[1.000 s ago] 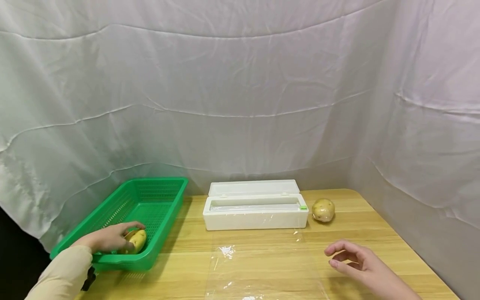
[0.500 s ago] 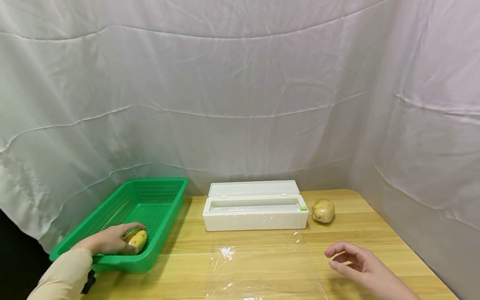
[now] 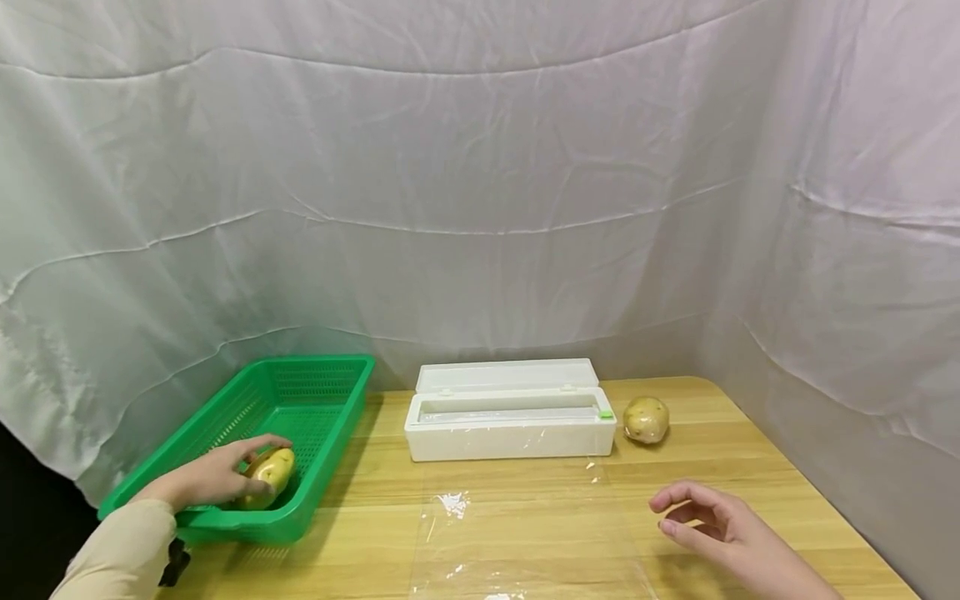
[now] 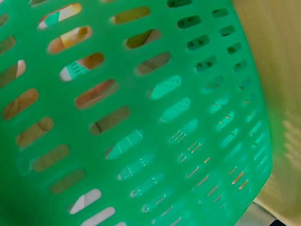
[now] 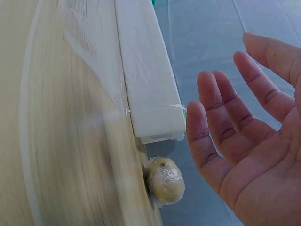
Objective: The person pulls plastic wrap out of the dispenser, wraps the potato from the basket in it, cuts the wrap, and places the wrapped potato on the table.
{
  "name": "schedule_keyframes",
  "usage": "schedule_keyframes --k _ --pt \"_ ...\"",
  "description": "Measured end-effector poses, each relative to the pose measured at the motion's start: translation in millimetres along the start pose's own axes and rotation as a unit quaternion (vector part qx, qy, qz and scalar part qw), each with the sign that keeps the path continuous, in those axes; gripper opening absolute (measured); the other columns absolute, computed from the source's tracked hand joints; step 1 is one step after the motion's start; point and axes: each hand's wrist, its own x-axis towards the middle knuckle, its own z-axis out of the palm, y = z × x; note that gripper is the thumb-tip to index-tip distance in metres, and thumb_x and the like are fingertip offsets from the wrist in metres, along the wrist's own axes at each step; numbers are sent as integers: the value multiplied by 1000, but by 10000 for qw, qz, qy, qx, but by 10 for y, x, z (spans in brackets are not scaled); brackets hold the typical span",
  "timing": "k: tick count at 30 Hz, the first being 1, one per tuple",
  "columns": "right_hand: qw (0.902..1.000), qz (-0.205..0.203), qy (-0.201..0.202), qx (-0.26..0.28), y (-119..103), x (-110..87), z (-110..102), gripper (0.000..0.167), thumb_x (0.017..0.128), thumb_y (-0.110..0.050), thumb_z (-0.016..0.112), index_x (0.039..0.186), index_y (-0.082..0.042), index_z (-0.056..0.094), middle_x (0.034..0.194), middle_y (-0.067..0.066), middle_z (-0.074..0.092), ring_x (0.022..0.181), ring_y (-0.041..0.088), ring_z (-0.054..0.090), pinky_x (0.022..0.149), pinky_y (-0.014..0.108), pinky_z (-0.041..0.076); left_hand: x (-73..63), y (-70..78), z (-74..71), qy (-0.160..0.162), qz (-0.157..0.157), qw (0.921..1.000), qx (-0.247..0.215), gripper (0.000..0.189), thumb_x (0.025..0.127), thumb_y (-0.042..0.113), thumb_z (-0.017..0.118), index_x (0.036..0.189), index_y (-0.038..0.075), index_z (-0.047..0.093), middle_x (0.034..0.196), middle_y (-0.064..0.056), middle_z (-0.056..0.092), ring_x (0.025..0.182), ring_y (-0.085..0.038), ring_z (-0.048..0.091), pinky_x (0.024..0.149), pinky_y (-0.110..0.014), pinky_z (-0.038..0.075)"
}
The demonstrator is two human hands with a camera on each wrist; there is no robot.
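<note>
Inside the near end of the green basket (image 3: 341, 450), my left hand (image 3: 213, 477) grips a yellow potato (image 3: 272, 473), thumb on its near side and fingers over its far side. In the left wrist view the basket's slotted wall (image 4: 155, 103) covers most of that hand. My right hand (image 3: 708, 529) hovers at the right with loosely bent fingers and holds nothing. Its palm and fingers (image 5: 221, 110) show in the right wrist view. A sheet of clear cling film (image 3: 525, 533) lies on the table in front of the white dispenser box (image 3: 513, 443).
The dispenser's lid (image 3: 506, 375) stands raised, with a film roll inside and a green slider (image 3: 606, 415) at the right end. A potato wrapped in film (image 3: 647, 419) sits right of it. Pale curtains (image 3: 480, 208) enclose the wooden table (image 3: 697, 450).
My left hand has shifted slightly, and the potato in it has turned and come up a little, showing more of its side. The right hand stays put.
</note>
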Motion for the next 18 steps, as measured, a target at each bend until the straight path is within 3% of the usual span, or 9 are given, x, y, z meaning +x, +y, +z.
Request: schedule_keyframes --k 8,18 --pt "10000 66 -36 43 -6 -1 -2 21 109 -6 59 129 -4 64 124 -6 69 108 12 72 84 24 59 -61 65 -33 327 185 9993 -12 79 97 22 80 163 8 40 117 -22 58 85 -27 61 63 -38 57" --pt "9999 -57 -67 59 -3 6 8 22 108 -3 59 128 -11 65 122 -15 68 107 12 72 84 25 59 -57 234 -52 676 638 9956 66 77 99 23 78 164 14 38 126 -24 57 91 -26 64 67 -37 60"
